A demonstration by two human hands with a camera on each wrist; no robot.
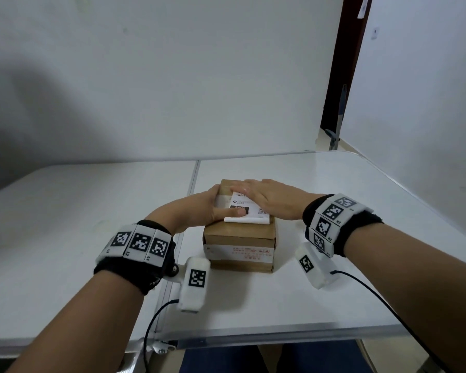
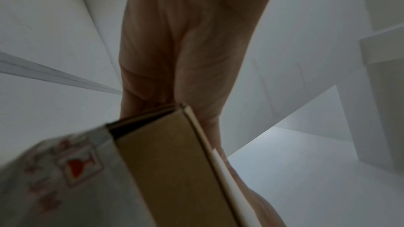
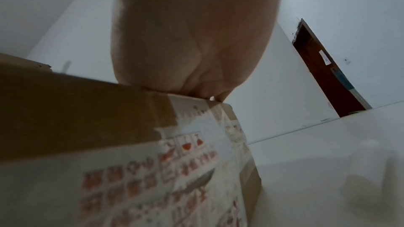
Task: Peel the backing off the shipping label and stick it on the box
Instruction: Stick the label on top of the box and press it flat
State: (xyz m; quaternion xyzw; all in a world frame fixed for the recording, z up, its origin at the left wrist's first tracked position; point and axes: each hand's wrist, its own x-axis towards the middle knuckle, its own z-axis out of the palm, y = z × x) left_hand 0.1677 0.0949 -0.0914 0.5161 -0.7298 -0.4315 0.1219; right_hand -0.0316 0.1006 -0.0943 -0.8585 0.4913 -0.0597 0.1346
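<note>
A brown cardboard box (image 1: 240,235) stands in the middle of the white table, with red-printed tape across its front. The white shipping label (image 1: 250,211) lies on the box top, its near edge curling up a little. My left hand (image 1: 213,204) grips the box's top left edge, the thumb lying across the label. My right hand (image 1: 264,196) lies flat on the label's far part, fingers straight and pointing left. The left wrist view shows the left hand (image 2: 186,49) against a corner of the box (image 2: 170,170). In the right wrist view the right hand (image 3: 192,32) rests on the box (image 3: 76,110) top.
The table (image 1: 320,278) is two white tops joined at a seam (image 1: 193,179) just left of the box. A white wall stands close behind, and a dark door frame (image 1: 339,63) at the right. Black cables (image 1: 151,327) hang from both wrist cameras over the front edge.
</note>
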